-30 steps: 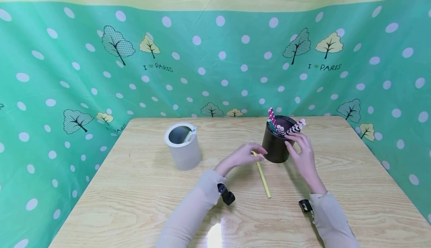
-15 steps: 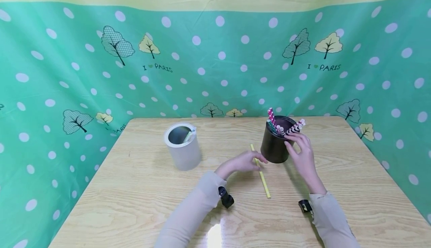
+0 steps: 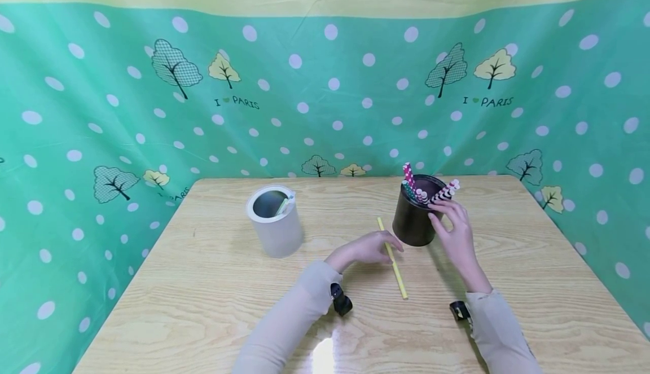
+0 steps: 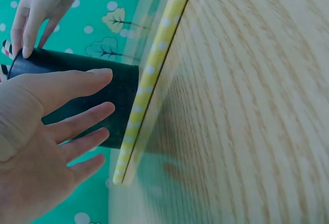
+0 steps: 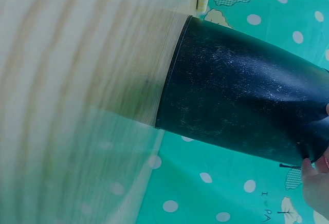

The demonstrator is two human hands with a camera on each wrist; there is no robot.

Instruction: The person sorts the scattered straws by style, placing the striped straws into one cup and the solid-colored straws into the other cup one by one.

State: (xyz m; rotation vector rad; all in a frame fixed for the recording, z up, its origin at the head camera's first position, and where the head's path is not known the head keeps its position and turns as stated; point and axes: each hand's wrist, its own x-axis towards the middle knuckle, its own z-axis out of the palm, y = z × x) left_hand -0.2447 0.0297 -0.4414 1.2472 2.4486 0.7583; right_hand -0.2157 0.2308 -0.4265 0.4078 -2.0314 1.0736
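A yellow paper straw with white dots [image 3: 398,281] lies on the wooden table. My left hand [image 3: 376,247] is over its middle, overlapping it in the head view. In the left wrist view the left hand [image 4: 46,131] has its fingers extended and spread, the straw [image 4: 149,75] just beyond the fingertips. My right hand [image 3: 457,236] holds the rim of the black cup [image 3: 413,224], its thumb against the outer wall. Several striped and dotted paper straws [image 3: 408,175] stick out of that cup. Only the fingertips of the right hand [image 5: 316,183] show in the right wrist view.
A white cup [image 3: 279,233] with pale straws [image 3: 284,206] leaning inside stands at the left on the table [image 3: 193,284]. Behind the table hangs a green dotted curtain [image 3: 284,103] printed with trees.
My left hand has moved slightly down and toward me, baring the far end of the yellow straw. The right hand stays at the black cup's rim, and both cups stand where they were.
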